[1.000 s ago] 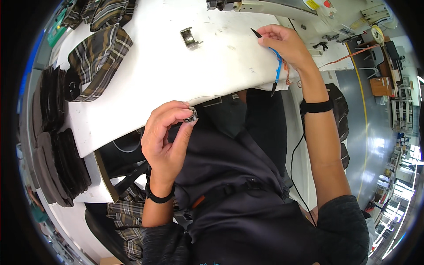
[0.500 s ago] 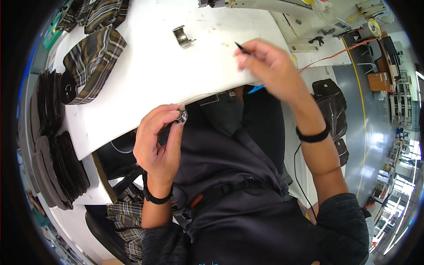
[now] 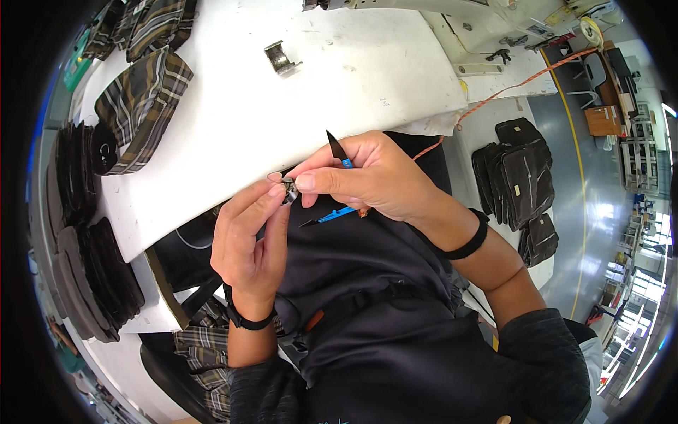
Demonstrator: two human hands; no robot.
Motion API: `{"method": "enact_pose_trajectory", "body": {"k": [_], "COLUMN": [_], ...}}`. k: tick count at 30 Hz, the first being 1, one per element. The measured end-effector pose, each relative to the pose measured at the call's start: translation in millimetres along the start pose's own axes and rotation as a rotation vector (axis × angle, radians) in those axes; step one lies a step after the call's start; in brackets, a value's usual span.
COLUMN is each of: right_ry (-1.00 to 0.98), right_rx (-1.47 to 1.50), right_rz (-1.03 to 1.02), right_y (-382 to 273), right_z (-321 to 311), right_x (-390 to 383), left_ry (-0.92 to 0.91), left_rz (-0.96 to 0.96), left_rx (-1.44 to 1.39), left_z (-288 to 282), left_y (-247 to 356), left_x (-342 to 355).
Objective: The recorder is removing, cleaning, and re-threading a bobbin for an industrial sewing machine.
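In front of my waist, my left hand (image 3: pixel 247 244) is closed, pinching a small round metal piece (image 3: pixel 289 191) that looks like a bobbin case between thumb and fingertips. My right hand (image 3: pixel 374 173) meets it from the right, thumb and forefinger pressed together at the piece's edge. Tucked in that same hand is a pair of blue thread snips (image 3: pixel 337 214) with dark blades; one blade points up past the forefinger, and the other end shows below the hand. Whether the right fingertips also pinch a thread is too small to tell.
On the white table (image 3: pixel 233 120) lies a curved metal bracket (image 3: pixel 280 58). Folded plaid fabric (image 3: pixel 145 106) and stacks of dark pieces (image 3: pixel 74 169) sit left. Right are more dark pieces (image 3: pixel 519 169), an orange cord (image 3: pixel 494 95) and part of a machine (image 3: pixel 480 42).
My right hand has come down and left from above the table to the metal piece, bringing the snips along. My left hand has stayed nearly still, holding the piece.
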State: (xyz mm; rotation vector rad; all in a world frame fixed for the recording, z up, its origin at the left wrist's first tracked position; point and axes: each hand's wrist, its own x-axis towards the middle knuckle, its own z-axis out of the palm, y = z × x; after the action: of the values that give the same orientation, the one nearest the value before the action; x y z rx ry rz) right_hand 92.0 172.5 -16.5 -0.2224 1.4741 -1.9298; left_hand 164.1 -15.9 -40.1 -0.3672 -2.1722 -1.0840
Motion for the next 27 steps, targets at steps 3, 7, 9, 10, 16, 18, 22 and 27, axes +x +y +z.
{"method": "enact_pose_trajectory", "body": {"k": [3, 7, 9, 10, 16, 18, 22, 27], "right_ry": [0.005, -0.003, -0.012, -0.021, -0.008, 0.005, 0.009, -0.002], "right_rx": [-0.009, -0.038, -0.038, -0.073, -0.113, -0.092, -0.073, 0.011], "right_rz": [0.009, 0.020, 0.033, 0.030, 0.019, 0.018, 0.027, 0.037], "right_y": [-0.1, 0.2, 0.7, 1.3, 4.0, 5.1, 5.3, 4.9], "right_z": [-0.4, -1.9, -4.8, -7.2, -10.9, -10.6, -9.6, -7.7], "right_x": [0.0, -1.3, -1.3, -1.1, -0.6, -0.5, -0.5, -1.3], "left_ry": [-0.003, -0.002, -0.018, -0.019, -0.038, -0.045, -0.062, -0.021], "left_rz": [0.018, 0.054, 0.076, 0.076, 0.117, 0.140, 0.105, -0.135], "left_rx": [-0.002, 0.013, 0.018, 0.017, 0.027, 0.039, 0.039, -0.155], "left_z": [-0.1, -0.7, -1.1, -0.6, 1.5, 1.5, 1.7, 4.7], "left_y": [0.2, 0.1, -0.7, -1.0, -1.9, -3.1, -1.9, -7.0], "left_x": [0.5, -0.2, -0.6, -0.5, 1.7, 1.8, 2.4, -2.7]}}
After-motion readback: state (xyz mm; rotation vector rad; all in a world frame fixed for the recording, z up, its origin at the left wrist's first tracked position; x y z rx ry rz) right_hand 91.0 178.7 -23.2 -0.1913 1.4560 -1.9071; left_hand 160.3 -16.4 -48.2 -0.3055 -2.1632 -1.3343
